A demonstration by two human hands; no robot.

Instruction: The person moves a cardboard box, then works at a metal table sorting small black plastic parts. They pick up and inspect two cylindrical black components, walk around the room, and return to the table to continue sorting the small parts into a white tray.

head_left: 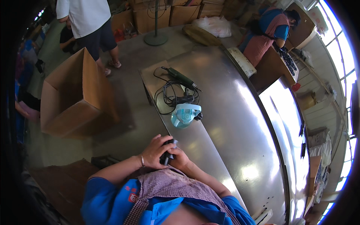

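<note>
My left hand [153,153] is closed around a small dark object [165,159], close in front of my checked apron. Its kind I cannot make out, as fingers cover most of it. From the other side my right hand [180,159] grips the same dark piece, fingers curled. Both hands are near the left edge of a shiny metal table [240,138]. Just beyond them on the table stands a clear light-blue plastic jug [183,116] with a handle. Behind it lie a dark green corded power tool [181,77] and its tangled black cable [159,98].
A large open cardboard box [93,101] stands left of the table. A person in a white shirt [85,18] is behind it. At the far right, another person in an apron [267,35] bends over a bench. A round stand base [155,39] sits on the floor.
</note>
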